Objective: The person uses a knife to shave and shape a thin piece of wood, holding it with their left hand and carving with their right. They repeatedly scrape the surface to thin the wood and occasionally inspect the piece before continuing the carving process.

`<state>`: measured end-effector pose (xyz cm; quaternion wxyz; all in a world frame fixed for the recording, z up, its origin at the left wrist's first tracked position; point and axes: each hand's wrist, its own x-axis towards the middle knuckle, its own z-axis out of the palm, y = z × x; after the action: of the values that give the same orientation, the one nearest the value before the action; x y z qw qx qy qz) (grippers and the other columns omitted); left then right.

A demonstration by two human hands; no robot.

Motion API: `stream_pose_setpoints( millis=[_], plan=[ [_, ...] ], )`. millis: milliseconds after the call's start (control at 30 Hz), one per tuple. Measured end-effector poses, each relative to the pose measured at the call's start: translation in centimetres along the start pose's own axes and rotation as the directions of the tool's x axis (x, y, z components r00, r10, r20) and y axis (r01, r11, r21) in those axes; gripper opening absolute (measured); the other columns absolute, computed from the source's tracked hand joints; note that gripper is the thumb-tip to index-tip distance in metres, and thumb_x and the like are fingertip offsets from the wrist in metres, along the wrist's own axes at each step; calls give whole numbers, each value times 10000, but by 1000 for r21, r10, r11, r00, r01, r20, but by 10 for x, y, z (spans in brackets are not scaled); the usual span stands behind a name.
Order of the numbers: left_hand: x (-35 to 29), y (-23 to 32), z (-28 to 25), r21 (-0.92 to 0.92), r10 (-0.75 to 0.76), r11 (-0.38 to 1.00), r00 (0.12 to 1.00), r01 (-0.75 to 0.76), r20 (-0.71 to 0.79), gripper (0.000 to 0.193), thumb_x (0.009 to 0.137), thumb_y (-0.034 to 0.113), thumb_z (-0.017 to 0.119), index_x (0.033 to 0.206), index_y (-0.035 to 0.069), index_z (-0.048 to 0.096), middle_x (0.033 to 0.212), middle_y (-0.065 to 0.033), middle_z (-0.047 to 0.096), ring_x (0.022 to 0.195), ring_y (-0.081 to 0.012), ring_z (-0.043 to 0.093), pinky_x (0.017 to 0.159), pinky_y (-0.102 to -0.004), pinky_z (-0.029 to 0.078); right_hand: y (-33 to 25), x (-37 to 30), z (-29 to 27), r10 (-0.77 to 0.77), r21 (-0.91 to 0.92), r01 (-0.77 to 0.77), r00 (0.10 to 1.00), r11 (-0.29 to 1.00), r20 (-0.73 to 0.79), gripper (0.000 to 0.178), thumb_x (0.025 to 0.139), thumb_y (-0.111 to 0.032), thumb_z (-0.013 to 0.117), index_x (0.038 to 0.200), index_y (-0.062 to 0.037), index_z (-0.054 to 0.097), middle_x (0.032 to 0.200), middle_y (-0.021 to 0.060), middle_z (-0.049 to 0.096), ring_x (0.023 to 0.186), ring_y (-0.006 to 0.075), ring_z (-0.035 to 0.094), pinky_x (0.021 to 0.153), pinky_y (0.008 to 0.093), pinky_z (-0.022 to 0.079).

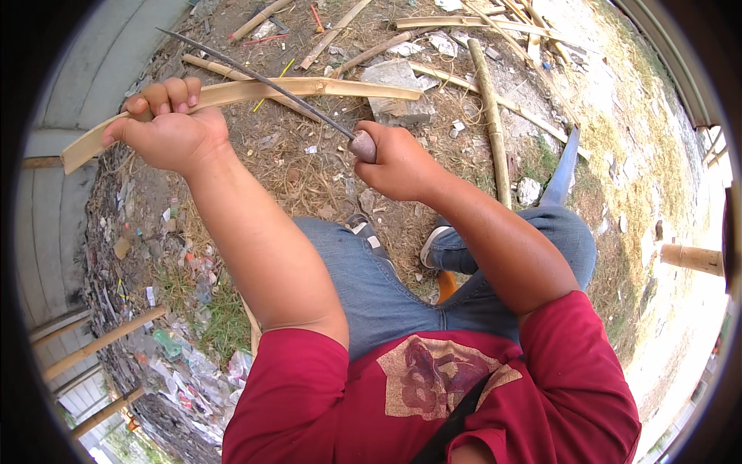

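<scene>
Bamboo, pale and split lengthwise, forms the strip [267, 90], which reaches from well left of the block [393, 73] to just over it in view; whether its right end rests on the block, I cannot tell. Well left of the block, the left hand [174, 127] is clamped around the strip near its other end, fingers curled over, probably to steady the long free part. On the person's side of the block, the right hand [399, 164] is closed in a fist around the knife [362, 147], a hold that seems chosen for firm control of its long, thin blade [328, 120]. That blade slants across the strip left of the block; contact is unclear. The hands are apart from each other, which likely leaves the blade room.

Right of the block lies a pole [488, 116]; farther right and nearer the person is a flat blue piece [562, 170]. Other lengths [335, 35] lie beyond the block. Bent legs in jeans [363, 278] are on its near side, and litter [205, 371] spreads to its near left.
</scene>
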<state>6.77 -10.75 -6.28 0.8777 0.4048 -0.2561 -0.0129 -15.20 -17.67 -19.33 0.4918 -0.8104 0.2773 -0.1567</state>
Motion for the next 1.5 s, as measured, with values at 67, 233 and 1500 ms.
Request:
stream_pose_setpoints(
  millis=[67, 233, 1500],
  plan=[
    [-4, 1, 4, -8, 6, 1000, 1000, -5, 27, 621, 1002, 714, 230, 768, 154, 358, 581, 12, 252, 519, -146, 207, 533, -324, 267, 20, 4, 2, -57, -18, 56, 998, 998, -34, 196, 788, -118, 647, 941, -15, 580, 749, 152, 634, 668, 288, 632, 657, 417, 504],
    [-9, 6, 23, -12, -16, 1000, 996, 17, 93, 646, 948, 771, 310, 750, 159, 359, 580, 14, 247, 529, -143, 193, 544, -309, 244, 93, -1, -18, 493, 230, -487, 869, 842, 38, 192, 806, -148, 642, 946, -24, 601, 780, 121, 654, 690, 242, 636, 667, 405, 509],
    [-9, 9, 29, -151, -51, 982, 929, 114, 368, 699, 859, 844, 388, 685, 170, 450, 563, 31, 294, 506, -124, 216, 525, -304, 229, 37, 5, -23, 47, 57, -40, 990, 998, -130, 125, 802, -121, 635, 871, -26, 592, 709, 92, 604, 689, 213, 612, 646, 382, 492]
  ],
)
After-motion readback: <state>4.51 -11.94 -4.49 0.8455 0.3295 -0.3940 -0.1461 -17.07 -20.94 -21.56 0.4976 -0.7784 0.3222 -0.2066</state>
